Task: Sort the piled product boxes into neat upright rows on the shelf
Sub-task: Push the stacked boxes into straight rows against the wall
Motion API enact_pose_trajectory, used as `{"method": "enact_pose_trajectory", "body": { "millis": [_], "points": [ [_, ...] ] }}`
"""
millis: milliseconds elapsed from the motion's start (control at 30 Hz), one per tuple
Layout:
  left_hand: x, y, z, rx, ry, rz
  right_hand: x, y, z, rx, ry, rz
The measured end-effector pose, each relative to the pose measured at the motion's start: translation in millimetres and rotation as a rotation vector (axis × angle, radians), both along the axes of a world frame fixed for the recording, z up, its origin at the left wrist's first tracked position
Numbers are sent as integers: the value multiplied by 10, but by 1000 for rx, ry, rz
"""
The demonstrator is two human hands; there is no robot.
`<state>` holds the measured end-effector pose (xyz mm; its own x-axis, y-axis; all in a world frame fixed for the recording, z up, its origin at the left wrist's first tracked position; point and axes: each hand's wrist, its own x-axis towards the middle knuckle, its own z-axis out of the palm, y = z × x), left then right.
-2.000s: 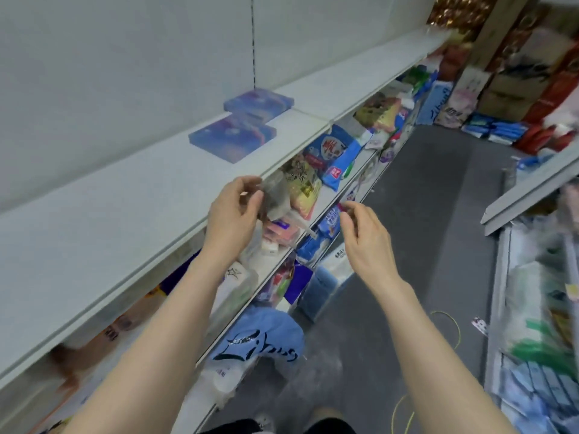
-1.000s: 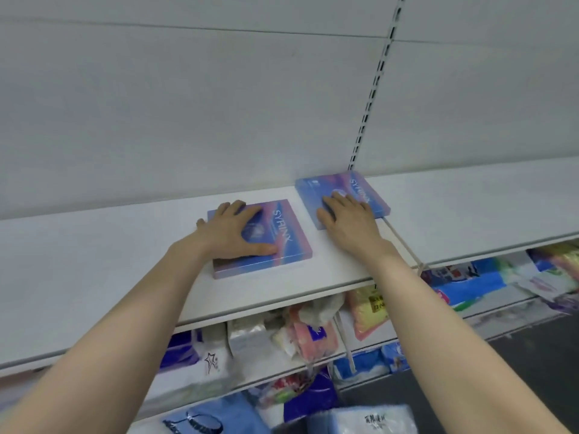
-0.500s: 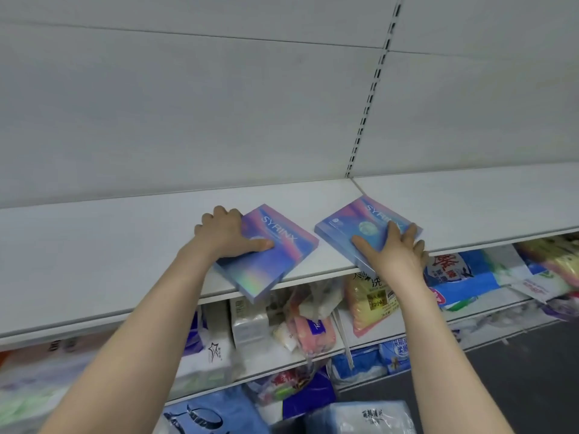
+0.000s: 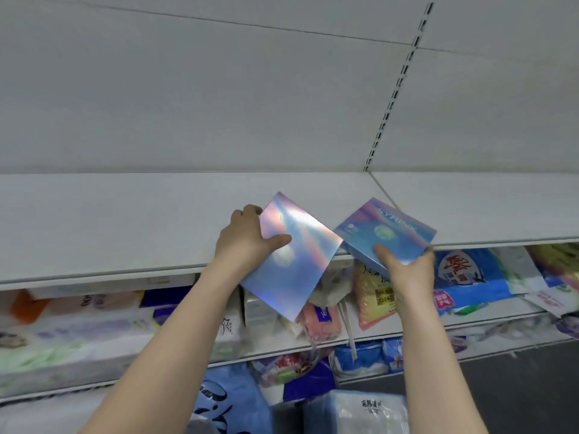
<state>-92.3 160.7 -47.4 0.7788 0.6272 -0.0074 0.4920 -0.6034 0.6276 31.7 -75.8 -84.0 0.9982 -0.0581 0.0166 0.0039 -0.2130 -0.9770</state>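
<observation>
Head view: two flat iridescent boxes tilt at the front edge of the white shelf (image 4: 125,220). The left box (image 4: 297,261) glares pink and blue, its lower corner hanging past the shelf lip. My left hand (image 4: 247,242) grips its upper left edge, thumb across the face. The right box (image 4: 388,236) (lettering blurred, something like SYPINX) rests in my right hand (image 4: 407,274), thumb on top, fingers curled under. Whether their near corners touch, I cannot tell. Below them sit a yellow packet (image 4: 372,292) and a blue pack (image 4: 470,277).

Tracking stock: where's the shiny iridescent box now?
Head view, centre: iridescent box tilted in the left hand at the shelf edge, left of the blue box.
</observation>
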Motion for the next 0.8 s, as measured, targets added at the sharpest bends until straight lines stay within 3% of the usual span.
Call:
{"method": "enact_pose_trajectory", "body": {
  "millis": [100,367,800],
  "points": [
    [-158,53,-24,-140,-80,52,25,-67,3,170,99,38],
    [-774,248,-199,-590,-489,289,-257,10,23,253,90,229],
    [-2734,1118,-354,-573,-724,486,-1860,1370,170,79,-37,566]
  ]
}}
